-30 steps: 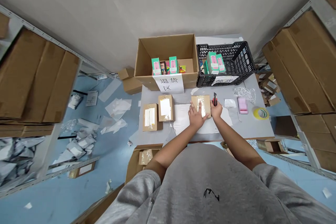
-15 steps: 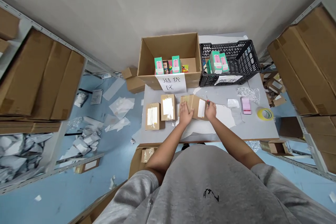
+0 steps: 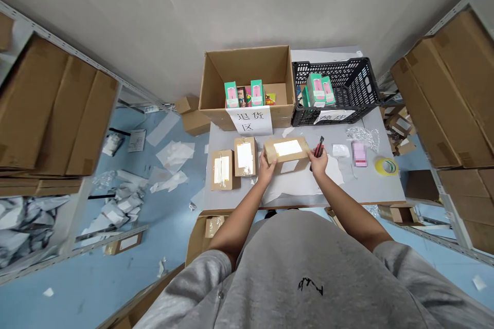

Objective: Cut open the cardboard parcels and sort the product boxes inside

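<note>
A taped brown cardboard box (image 3: 304, 148) with white labels is gripped at its two ends above the white paper on the table. My left hand (image 3: 266, 168) is closed on its left end. My right hand (image 3: 318, 162) touches the right end with its fingertips and also holds a red-and-black utility knife (image 3: 319, 147), pointing up and away from the box. Two more taped boxes stand left of my left hand: one upright carton (image 3: 244, 157) close by and another labelled carton (image 3: 222, 170) farther left.
Behind stand a large open carton (image 3: 216, 110) and a black plastic crate (image 3: 357, 110), both holding green-and-pink packages. Right on the table (image 3: 370, 185) lie clear tape (image 3: 386, 166), a pink box (image 3: 359, 154) and bubble wrap (image 3: 363, 136). Shelves with cardboard flank both sides.
The box has been turned and tilted, showing another labelled face. My left hand moved from its top to its left end; the knife now points upward in my right hand.
</note>
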`<state>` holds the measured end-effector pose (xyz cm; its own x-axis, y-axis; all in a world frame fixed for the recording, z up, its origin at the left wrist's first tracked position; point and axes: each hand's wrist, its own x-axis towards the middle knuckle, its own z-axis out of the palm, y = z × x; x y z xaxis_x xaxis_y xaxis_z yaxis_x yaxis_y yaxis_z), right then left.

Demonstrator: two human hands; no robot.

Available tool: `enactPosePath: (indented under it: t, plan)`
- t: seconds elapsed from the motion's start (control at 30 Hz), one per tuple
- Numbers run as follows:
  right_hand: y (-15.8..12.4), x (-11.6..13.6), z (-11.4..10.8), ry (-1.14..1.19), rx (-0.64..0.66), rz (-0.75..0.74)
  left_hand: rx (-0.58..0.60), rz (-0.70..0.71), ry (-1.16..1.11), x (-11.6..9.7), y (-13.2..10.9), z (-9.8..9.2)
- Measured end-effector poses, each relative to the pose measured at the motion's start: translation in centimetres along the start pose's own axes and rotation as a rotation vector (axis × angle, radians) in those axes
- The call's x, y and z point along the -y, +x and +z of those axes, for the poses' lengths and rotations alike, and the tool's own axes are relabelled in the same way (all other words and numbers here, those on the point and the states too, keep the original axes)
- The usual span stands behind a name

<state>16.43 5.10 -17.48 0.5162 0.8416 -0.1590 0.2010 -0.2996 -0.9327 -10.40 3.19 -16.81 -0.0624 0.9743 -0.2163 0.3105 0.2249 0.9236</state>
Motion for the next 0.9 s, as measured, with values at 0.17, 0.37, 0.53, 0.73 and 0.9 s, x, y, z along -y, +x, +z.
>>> enactPosePath:
  t: [0.17,0.37,0.53,0.73,0.9]
  plan:
    - [-3.2,-0.2,-1.4,-0.401,0.204,-0.154,-0.007,-0.118,0.034,2.2,-2.0,0.6]
    - [-2.8,4.1,-1.8,-0.830,0.439,-0.380,-0.032,-0.263,0.024,1.9,-2.7,1.2]
    - [-2.1,8.7,-1.1,-1.202,0.649,-0.420,0.036,-0.330,0.157,0.3,-2.6,1.0]
    - [-2.6,11.7,0.3,-1.296,0.771,-0.466,0.126,-0.422,0.285,-0.9,-2.5,0.8]
    - [-2.8,12.1,4.1,-1.245,1.097,-0.620,0.195,-0.444,0.445,-1.9,-2.3,0.6]
